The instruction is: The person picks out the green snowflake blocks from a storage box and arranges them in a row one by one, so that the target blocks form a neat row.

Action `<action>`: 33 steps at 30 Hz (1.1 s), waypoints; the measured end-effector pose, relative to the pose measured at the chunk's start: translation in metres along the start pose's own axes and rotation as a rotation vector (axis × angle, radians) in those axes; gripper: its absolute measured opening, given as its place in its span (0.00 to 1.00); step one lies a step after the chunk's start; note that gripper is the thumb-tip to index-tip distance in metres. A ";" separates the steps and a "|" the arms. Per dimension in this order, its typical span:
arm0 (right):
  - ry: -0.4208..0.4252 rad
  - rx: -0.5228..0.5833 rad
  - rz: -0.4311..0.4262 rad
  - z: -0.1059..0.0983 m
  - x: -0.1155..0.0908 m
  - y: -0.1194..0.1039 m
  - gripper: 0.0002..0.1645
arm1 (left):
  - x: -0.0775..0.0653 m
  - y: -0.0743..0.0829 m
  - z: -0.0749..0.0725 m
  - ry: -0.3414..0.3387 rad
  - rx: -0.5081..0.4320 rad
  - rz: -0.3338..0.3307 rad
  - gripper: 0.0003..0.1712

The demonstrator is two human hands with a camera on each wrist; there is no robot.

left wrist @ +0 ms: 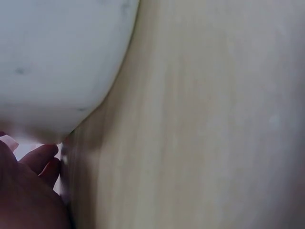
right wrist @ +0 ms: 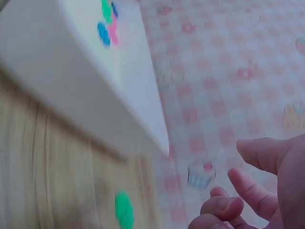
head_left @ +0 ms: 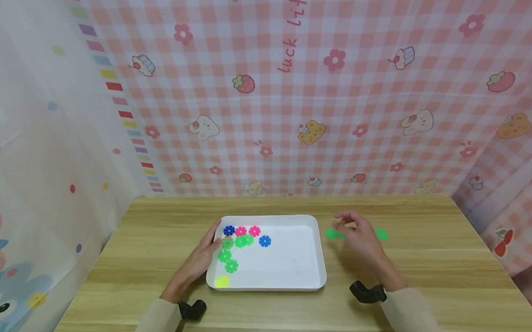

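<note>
A white tray (head_left: 291, 263) lies on the table with several flower-shaped plastic discs grouped toward its left side. My left hand (head_left: 202, 258) grips the tray's left edge, its thumb over the rim and its fingers along the outer wall. In the left wrist view the fingers (left wrist: 42, 160) are partly hidden beside the tray. To the right of the tray, my right hand (head_left: 360, 236) hovers above the table with bent, parted fingers and nothing between them. Close to it on the table lie a green disc (head_left: 331, 233) and another green patch (head_left: 382, 234), partly overlapped by the hand.
Inside the tray are a dark blue disc (head_left: 229, 230), pink discs (head_left: 254, 231), a blue disc (head_left: 265, 241), several green discs (head_left: 231, 266) and a yellow disc (head_left: 222, 282). A checked pink curtain (head_left: 290, 101) hangs behind the wooden table (head_left: 271, 317).
</note>
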State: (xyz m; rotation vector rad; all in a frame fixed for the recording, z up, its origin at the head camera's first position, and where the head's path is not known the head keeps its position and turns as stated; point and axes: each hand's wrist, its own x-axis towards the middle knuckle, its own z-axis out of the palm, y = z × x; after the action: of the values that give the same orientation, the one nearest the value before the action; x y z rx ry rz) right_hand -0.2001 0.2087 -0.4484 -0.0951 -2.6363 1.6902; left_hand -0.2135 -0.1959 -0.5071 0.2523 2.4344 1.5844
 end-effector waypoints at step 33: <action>-0.427 -0.129 -0.066 0.180 -0.022 -0.054 0.16 | -0.001 0.001 -0.001 -0.006 -0.028 -0.011 0.33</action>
State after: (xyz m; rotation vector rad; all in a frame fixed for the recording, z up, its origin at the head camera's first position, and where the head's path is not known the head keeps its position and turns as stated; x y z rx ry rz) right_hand -0.1875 0.0219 -0.4735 0.3916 -3.0014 1.6760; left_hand -0.2130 -0.1965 -0.5055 0.2373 2.4033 1.6096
